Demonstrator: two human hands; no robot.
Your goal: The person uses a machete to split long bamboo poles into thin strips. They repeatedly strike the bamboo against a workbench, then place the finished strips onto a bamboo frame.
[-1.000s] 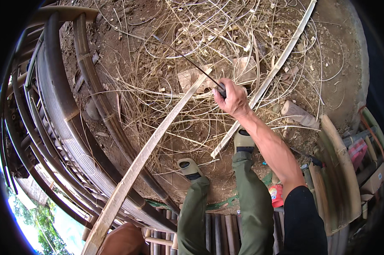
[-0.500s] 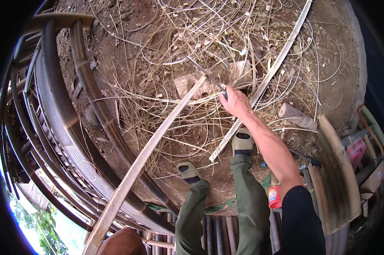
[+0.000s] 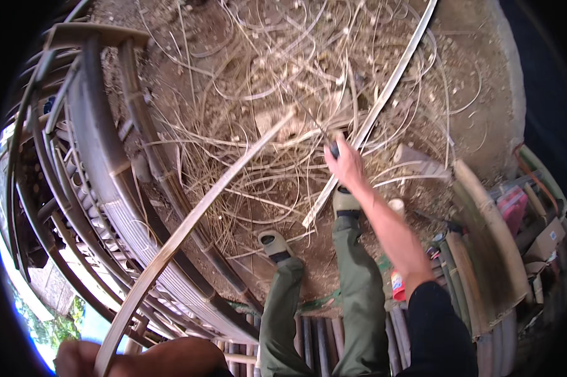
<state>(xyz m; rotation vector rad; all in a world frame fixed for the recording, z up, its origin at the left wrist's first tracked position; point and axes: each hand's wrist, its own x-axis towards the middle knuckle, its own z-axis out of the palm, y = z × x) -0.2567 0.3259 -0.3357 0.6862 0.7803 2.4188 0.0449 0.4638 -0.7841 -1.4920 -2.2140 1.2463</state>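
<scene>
My right hand is closed around the dark handle of a knife, whose thin blade points up and left, away from me. A long pale bamboo strip runs diagonally from the lower left corner up to the area near the blade. At that lower left corner my left hand grips the strip's near end; its fingers are blurred and partly cut off. Under the strip's far tip lies a flat wooden block among shavings. Whether blade and strip touch is unclear.
Another long bamboo strip lies on the ground beyond my right hand. Thin curled shavings cover the dirt. A bamboo bench stands at the left. To the right are a short log, a red container and curved bamboo pieces.
My left hand has come into view at the lower left, and the strip's near end has shifted left. The view has moved slightly. My right hand still holds the knife near the strip's tip.
</scene>
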